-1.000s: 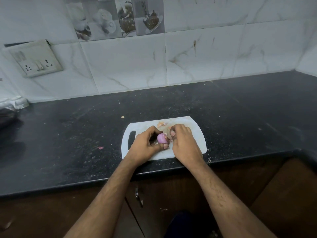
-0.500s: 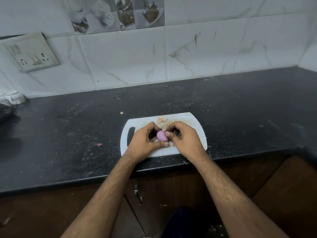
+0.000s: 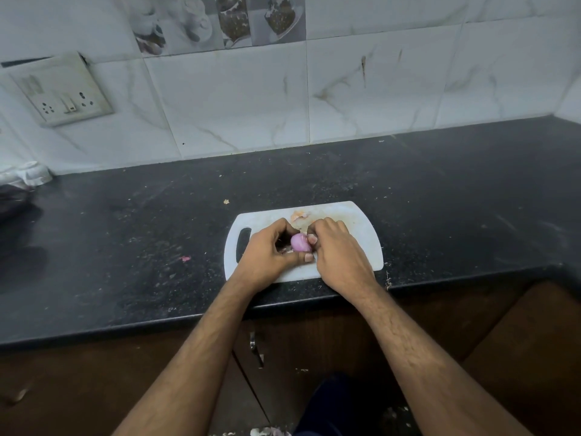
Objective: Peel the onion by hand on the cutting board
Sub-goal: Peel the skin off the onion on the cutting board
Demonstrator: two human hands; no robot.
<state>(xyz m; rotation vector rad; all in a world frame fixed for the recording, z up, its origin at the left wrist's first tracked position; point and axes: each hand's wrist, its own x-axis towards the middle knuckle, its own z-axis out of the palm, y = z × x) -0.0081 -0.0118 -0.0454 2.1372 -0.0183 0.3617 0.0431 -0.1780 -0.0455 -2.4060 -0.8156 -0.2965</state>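
A small purple onion [image 3: 299,241] sits over the middle of the white board [image 3: 361,229], held between both hands. The left hand [image 3: 267,253] curls round it from the board's handle side, thumb under its near edge; most of the fingers are hidden behind the hand itself. The right hand [image 3: 338,251] is curled against the onion's other side, a fingertip touching it, though whether it pinches skin or the bulb is too small to tell. The onion's underside and whether it rests on the board are hidden. Pale peel scraps [image 3: 298,214] lie on the board's far edge, just beyond the hands. The board lies near the front edge of the dark desk [image 3: 440,190]. A pink fleck [image 3: 186,258] lies on the desk left of the board. A socket plate [image 3: 61,89] is on the tiled wall, far left of the board.
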